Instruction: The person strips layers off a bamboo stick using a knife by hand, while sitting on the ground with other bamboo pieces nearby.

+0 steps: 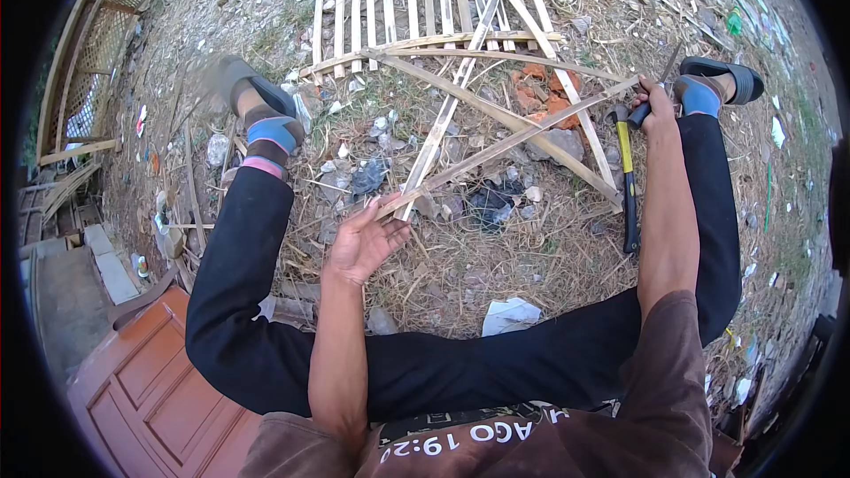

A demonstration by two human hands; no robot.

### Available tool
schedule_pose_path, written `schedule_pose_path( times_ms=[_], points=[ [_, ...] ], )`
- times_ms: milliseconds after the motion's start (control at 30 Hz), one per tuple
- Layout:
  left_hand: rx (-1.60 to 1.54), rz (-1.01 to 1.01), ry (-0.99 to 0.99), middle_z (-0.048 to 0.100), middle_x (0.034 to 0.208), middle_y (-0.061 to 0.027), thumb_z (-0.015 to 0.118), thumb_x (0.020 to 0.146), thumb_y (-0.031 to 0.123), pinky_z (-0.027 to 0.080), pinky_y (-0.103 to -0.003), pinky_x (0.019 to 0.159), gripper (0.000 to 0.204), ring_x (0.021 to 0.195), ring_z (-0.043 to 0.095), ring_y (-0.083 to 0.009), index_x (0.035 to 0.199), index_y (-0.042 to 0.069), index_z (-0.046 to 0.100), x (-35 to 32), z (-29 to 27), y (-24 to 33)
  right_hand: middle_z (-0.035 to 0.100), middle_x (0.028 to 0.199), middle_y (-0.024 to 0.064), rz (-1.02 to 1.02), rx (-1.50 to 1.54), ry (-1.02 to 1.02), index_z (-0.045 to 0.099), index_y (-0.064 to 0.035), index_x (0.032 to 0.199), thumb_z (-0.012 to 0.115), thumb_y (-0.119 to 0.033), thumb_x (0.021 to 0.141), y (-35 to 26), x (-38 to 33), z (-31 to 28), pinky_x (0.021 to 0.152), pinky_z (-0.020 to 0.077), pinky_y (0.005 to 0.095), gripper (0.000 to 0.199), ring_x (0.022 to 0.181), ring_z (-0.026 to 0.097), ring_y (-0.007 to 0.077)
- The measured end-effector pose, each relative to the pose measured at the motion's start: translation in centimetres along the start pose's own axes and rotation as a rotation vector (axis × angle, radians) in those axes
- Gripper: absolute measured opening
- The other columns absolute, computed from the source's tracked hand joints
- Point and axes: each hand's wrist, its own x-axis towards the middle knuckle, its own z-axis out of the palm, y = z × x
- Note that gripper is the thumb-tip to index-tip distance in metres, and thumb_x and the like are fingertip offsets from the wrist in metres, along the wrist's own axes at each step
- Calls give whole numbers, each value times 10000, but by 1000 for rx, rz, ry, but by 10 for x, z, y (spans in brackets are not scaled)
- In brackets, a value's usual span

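A thin bamboo slat [531, 135] slants up to the right between my hands. Its near end rests in my left hand [365, 243], palm up, with the thumb and fingers closed around it. My right hand [655, 108] grips a knife [639, 115] by its dark handle, the narrow blade pointing up and away; the slat's far end touches these fingers. Beneath the slat, other strips cross on the ground, among them a long pale strip [450, 111] and a diagonal strip [496, 108]. A hammer [628, 179] with a yellow and black handle lies beside my right forearm.
Beyond my hands lies a frame of parallel bamboo slats [390, 0] with a crosspiece. Broken orange brick [536, 93], stones and dry grass cover the ground. My legs spread around the work. A brown panelled door [168, 389] lies at lower left; a lattice panel [93, 62] stands far left.
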Motion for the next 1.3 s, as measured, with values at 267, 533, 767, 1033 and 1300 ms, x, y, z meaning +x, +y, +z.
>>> schedule_pose_path(
  times_ms=[267, 533, 767, 1033, 1300],
  points=[
    [50, -26, 125, 620, 1192, -174, 520, 1004, 263, 533, -374, 897, 413, 1052, 640, -263, 1293, -31, 514, 7, -3, -16, 472, 703, -36, 10, -96, 146, 545, -69, 914, 588, -164, 972, 8, -13, 15, 420, 377, 205, 120, 502, 390, 31],
    [310, 2, 175, 660, 1121, -151, 658, 926, 114, 583, -280, 796, 392, 946, 683, -206, 1257, -62, 546, 14, 9, -12, 480, 698, -28, -11, -121, 132, 556, -60, 941, 575, -155, 975, 3, -12, 14, 422, 392, 218, 103, 516, 398, 38],
    [371, -44, 198, 679, 1090, -157, 633, 945, 124, 593, -260, 765, 368, 922, 700, -206, 1263, -42, 549, 18, 11, -9, 520, 666, 19, -55, -79, 137, 585, -26, 851, 688, -107, 888, 4, 13, 7, 432, 415, 272, 136, 501, 471, 98],
    [489, -62, 216, 698, 1072, -137, 585, 979, 173, 583, -263, 769, 322, 910, 701, -193, 1240, -15, 577, 24, 16, -10, 555, 708, 47, -57, -119, 133, 603, 1, 867, 708, -108, 869, 1, 13, 4, 431, 440, 280, 152, 509, 478, 112],
    [681, -90, 308, 709, 1008, -90, 634, 958, 241, 534, -242, 724, 363, 859, 689, -147, 1220, -9, 612, 32, 17, -9, 574, 621, 49, -393, -592, 332, 643, -7, 818, 672, -164, 859, -10, -45, 25, 446, 415, 287, 165, 525, 532, 138]
  ],
)
